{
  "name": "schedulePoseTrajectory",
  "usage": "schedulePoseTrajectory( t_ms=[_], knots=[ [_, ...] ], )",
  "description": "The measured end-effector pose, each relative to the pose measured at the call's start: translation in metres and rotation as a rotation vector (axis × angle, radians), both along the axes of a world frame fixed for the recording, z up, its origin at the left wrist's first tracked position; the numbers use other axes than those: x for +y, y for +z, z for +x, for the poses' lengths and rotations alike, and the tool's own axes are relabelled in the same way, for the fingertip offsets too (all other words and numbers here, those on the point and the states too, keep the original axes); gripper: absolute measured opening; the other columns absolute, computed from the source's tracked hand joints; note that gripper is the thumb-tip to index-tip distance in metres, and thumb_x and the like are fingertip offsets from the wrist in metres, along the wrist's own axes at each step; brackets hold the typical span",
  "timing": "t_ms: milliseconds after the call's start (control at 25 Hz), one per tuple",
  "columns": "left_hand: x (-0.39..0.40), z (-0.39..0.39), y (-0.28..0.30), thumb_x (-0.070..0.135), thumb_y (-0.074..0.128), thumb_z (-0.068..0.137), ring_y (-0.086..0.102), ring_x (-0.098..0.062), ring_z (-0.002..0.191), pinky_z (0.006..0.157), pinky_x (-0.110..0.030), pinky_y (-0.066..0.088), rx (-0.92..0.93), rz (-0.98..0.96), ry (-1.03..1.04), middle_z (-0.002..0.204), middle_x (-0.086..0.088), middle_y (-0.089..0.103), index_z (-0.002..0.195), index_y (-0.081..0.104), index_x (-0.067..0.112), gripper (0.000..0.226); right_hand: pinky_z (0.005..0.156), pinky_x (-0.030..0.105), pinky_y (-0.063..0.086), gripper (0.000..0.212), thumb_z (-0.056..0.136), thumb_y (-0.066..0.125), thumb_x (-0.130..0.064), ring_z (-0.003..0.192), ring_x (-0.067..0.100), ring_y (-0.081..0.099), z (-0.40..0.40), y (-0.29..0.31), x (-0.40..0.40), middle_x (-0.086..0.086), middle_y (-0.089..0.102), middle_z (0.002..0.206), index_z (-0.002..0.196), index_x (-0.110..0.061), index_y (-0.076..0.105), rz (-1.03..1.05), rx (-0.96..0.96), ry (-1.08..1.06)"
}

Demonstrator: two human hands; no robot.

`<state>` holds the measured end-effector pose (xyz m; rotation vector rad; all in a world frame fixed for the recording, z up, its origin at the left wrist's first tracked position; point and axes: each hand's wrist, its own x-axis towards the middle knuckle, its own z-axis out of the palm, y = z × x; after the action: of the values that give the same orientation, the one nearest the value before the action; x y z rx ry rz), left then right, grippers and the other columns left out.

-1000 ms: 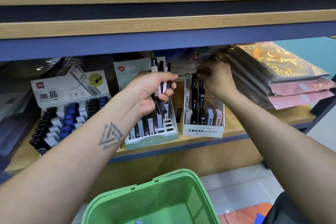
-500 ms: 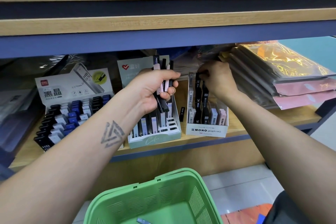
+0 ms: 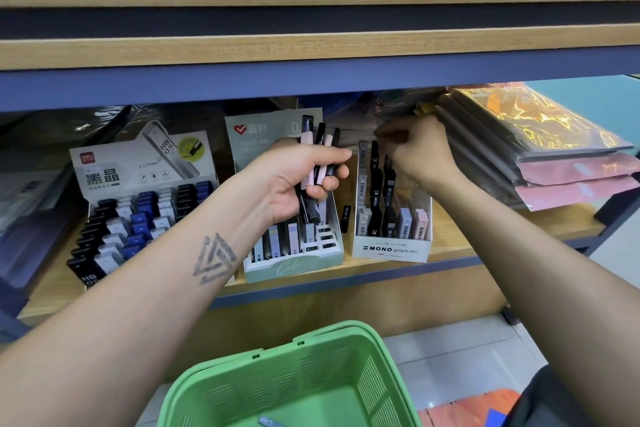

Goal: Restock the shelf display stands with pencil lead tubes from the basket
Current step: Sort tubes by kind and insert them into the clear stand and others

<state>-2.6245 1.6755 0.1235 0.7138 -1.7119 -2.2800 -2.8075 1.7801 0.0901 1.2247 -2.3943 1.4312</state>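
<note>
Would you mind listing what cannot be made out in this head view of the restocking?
- Right hand fingertips: curled away at the back of the MONO stand; whether they pinch a tube is hidden.
- Count of tubes in the left hand: fingers cover them.
- Green basket contents: cut off by the bottom edge.
- Tube labels: too small.

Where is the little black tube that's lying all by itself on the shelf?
In the head view, the loose black tube lies on the wooden shelf, mid-frame, in the gap between the mint-green stand and the white MONO stand.
</note>
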Motion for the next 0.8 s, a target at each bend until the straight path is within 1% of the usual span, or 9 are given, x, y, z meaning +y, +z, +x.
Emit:
schedulePoseTrajectory(
  t_ms=[80, 120, 160, 200, 280, 360, 440, 560, 800],
  knots=[
    [0.002, 0.002, -0.003, 0.008, 0.067, 0.092, 0.044, -0.008, 0.046, 0.033, -0.012, 0.024, -0.015, -0.037, -0.033, 0.07, -0.006, 0.06, 0.088, 0.061, 0.006, 0.007, 0.072, 0.029, 0.056, 0.016, 0.093, 0.069, -0.011, 0.084, 0.019, 0.07, 0.02, 0.015, 0.009, 0.013, 0.075, 0.099, 0.107, -0.005, 0.074, -0.153, -0.492, 0.3],
    [0.003, 0.003, -0.005, 0.009, 0.069, 0.09, 0.045, -0.009, 0.047, 0.033, -0.012, 0.025, -0.022, -0.065, -0.042, 0.071, -0.007, 0.062, 0.092, 0.063, 0.005, 0.007, 0.069, 0.029, 0.055, 0.022, 0.091, 0.071, -0.017, 0.084, 0.021, 0.069, 0.028, 0.018, 0.013, 0.016, 0.074, 0.101, 0.109, -0.003, 0.073, -0.161, -0.618, 0.429],
    [0.005, 0.004, -0.007, 0.008, 0.072, 0.088, 0.046, -0.01, 0.048, 0.033, -0.013, 0.026, -0.026, -0.097, -0.045, 0.072, -0.009, 0.063, 0.096, 0.065, 0.003, 0.012, 0.069, 0.029, 0.055, 0.03, 0.088, 0.074, -0.021, 0.085, 0.022, 0.068, 0.034, 0.02, 0.016, 0.017, 0.074, 0.102, 0.11, -0.002, 0.073, -0.135, -0.672, 0.512],
    [0.007, 0.005, -0.009, 0.007, 0.074, 0.086, 0.047, -0.011, 0.047, 0.033, -0.014, 0.027, -0.026, -0.127, -0.041, 0.073, -0.011, 0.064, 0.098, 0.066, 0.002, 0.015, 0.07, 0.029, 0.056, 0.032, 0.084, 0.075, -0.022, 0.085, 0.022, 0.067, 0.04, 0.021, 0.019, 0.015, 0.074, 0.099, 0.109, -0.002, 0.073, -0.111, -0.687, 0.554],
    [0.011, 0.006, -0.01, 0.005, 0.075, 0.085, 0.049, -0.013, 0.047, 0.033, -0.015, 0.028, -0.02, -0.161, -0.04, 0.074, -0.014, 0.065, 0.098, 0.067, 0.002, 0.016, 0.078, 0.033, 0.056, 0.022, 0.084, 0.075, -0.011, 0.084, 0.022, 0.067, 0.043, 0.02, 0.02, 0.012, 0.075, 0.093, 0.104, -0.003, 0.075, -0.114, -0.697, 0.543],
    [0.013, 0.007, -0.01, 0.006, 0.073, 0.087, 0.05, -0.014, 0.049, 0.034, -0.016, 0.028, -0.021, -0.147, -0.042, 0.078, -0.017, 0.068, 0.103, 0.067, 0.0, 0.019, 0.078, 0.027, 0.058, 0.019, 0.086, 0.07, 0.003, 0.081, 0.019, 0.068, 0.039, 0.019, 0.025, 0.01, 0.075, 0.088, 0.105, -0.001, 0.074, -0.167, -0.743, 0.517],
    [0.012, 0.009, -0.01, 0.007, 0.07, 0.09, 0.049, -0.014, 0.049, 0.034, -0.016, 0.029, -0.022, -0.116, -0.032, 0.085, -0.021, 0.07, 0.11, 0.064, -0.001, 0.022, 0.075, 0.022, 0.058, 0.024, 0.087, 0.066, 0.009, 0.081, 0.016, 0.071, 0.034, 0.02, 0.031, 0.009, 0.076, 0.088, 0.107, -0.002, 0.073, -0.2, -0.742, 0.499],
    [0.009, 0.009, -0.012, 0.003, 0.067, 0.09, 0.046, -0.013, 0.048, 0.034, -0.016, 0.028, -0.033, -0.123, -0.014, 0.092, -0.024, 0.072, 0.109, 0.061, -0.003, 0.021, 0.077, 0.024, 0.058, 0.027, 0.087, 0.065, 0.011, 0.092, 0.021, 0.073, 0.029, 0.02, 0.037, 0.016, 0.075, 0.101, 0.109, -0.002, 0.073, -0.195, -0.703, 0.498],
    [0.013, 0.002, -0.016, -0.003, 0.07, 0.086, 0.046, -0.012, 0.045, 0.034, -0.016, 0.028, -0.055, -0.154, 0.043, 0.093, -0.027, 0.072, 0.1, 0.062, -0.002, 0.016, 0.077, 0.026, 0.058, 0.03, 0.091, 0.059, 0.013, 0.091, 0.023, 0.069, 0.027, 0.017, 0.038, 0.021, 0.071, 0.103, 0.115, 0.001, 0.069, -0.255, -0.792, 0.532]
  ],
)
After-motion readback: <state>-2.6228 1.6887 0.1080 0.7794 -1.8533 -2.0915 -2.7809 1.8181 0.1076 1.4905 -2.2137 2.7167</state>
